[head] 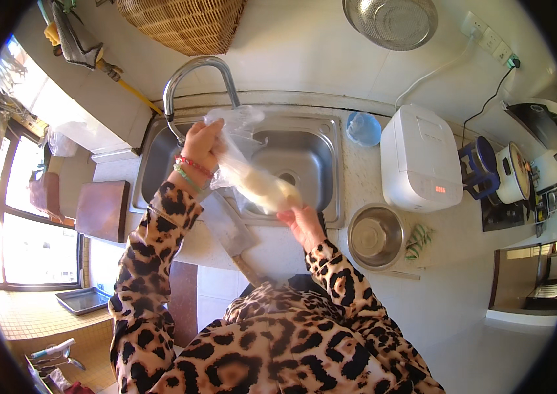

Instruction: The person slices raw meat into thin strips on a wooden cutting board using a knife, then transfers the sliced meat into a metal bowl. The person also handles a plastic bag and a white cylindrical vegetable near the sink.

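Observation:
My left hand (203, 144) grips the upper end of a clear plastic bag (234, 152) above the double-bowl steel sink (340, 172). A pale, elongated food item (263, 187) lies in the bag; its exact kind cannot be told. At its lower right end, my right hand (304, 224) has its fingers closed on the bagged item. A cleaver (229, 221) rests by the sink's front edge, its blade partly over the rim and its handle towards my body. The curved chrome faucet (199, 61) stands behind my left hand.
Right of the sink are a blue bowl (364, 129), a white rice cooker (418, 157), a steel basin (376, 236) and green leafy pieces (419, 240). A brown block (101, 209) stands at the left. A wicker basket (185, 22) and a steel strainer (391, 22) hang behind.

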A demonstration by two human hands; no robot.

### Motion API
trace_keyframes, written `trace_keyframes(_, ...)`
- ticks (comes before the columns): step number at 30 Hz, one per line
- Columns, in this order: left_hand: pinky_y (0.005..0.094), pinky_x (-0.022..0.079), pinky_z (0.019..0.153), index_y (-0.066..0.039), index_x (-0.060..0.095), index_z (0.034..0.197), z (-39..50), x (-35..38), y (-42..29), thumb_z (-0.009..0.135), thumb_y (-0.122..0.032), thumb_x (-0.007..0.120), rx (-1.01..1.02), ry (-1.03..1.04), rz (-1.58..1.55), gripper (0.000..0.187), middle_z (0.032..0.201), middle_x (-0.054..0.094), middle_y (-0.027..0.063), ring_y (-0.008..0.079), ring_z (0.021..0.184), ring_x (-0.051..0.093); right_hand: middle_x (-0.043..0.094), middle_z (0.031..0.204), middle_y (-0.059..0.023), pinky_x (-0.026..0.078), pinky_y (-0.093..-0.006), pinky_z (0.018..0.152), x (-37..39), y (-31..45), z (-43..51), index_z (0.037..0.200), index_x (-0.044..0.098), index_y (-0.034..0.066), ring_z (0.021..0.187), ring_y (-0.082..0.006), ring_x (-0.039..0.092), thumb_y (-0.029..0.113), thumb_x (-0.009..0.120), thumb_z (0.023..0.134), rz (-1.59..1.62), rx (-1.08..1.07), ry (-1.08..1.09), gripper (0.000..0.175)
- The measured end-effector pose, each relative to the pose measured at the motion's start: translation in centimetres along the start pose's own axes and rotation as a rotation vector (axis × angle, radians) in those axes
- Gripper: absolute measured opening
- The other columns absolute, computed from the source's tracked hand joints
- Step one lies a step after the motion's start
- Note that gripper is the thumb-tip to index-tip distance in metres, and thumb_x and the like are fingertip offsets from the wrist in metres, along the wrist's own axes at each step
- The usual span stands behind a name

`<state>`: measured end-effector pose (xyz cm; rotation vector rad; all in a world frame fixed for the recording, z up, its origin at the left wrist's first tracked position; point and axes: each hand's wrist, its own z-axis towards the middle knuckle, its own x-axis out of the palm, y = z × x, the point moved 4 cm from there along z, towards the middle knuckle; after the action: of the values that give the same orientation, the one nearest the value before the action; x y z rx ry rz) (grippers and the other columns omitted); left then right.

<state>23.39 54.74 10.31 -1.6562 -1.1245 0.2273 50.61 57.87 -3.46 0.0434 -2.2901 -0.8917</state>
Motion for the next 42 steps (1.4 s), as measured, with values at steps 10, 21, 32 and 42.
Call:
trace_keyframes(10,0.0354,0.05,0.086,-0.021,0.063,0.118,-0.5,0.2,1.8,0.077,-0.043,0.077,0.519,0.408,1.456,0.048,0.1,0.057,0.013,0.0257,0.097,0.06,0.063,0.067,-0.0055,0.043,-0.0227,0.047,-1.2,7.6,3.8,0.098,0.054,0.0039,0.051,-0.0095,0.055,0.015,0.063,0.092,-0.454,-0.524,-0.209,0.016)
trace_keyframes(21,0.0405,0.052,0.073,-0.018,0.069,0.09,-2.7,-0.2,3.0,0.085,-0.016,0.064,0.786,0.258,1.628,0.007,0.107,0.052,0.0081,0.0281,0.092,0.06,0.062,0.067,-0.0036,0.042,-0.0221,0.046,3.3,13.1,1.6,0.099,0.053,0.0065,0.049,-0.0081,0.054,0.017,0.057,0.098,-0.598,-0.7,-0.153,0.011)
trace_keyframes(32,0.0359,0.047,0.077,-0.003,0.057,0.091,-2.0,1.7,-3.6,0.091,-0.01,0.053,0.955,0.189,1.075,0.008,0.088,0.061,0.0123,0.0271,0.085,0.059,0.063,0.072,-0.0055,0.047,-0.0252,0.054,11.6,22.1,-2.0,0.1,0.054,0.0032,0.057,-0.0107,0.057,0.016,0.059,0.096,-0.635,-0.912,0.064,0.015)
trace_keyframes(42,0.0291,0.046,0.058,-0.008,0.059,0.097,-2.4,6.7,-9.3,0.093,-0.016,0.052,0.902,0.133,0.661,0.011,0.068,0.061,0.0061,0.0132,0.061,0.057,0.065,0.079,-0.0066,0.049,-0.0252,0.06,16.1,28.3,-5.7,0.102,0.056,0.0022,0.066,-0.0125,0.062,0.015,0.061,0.095,-0.618,-1.116,0.022,0.016)
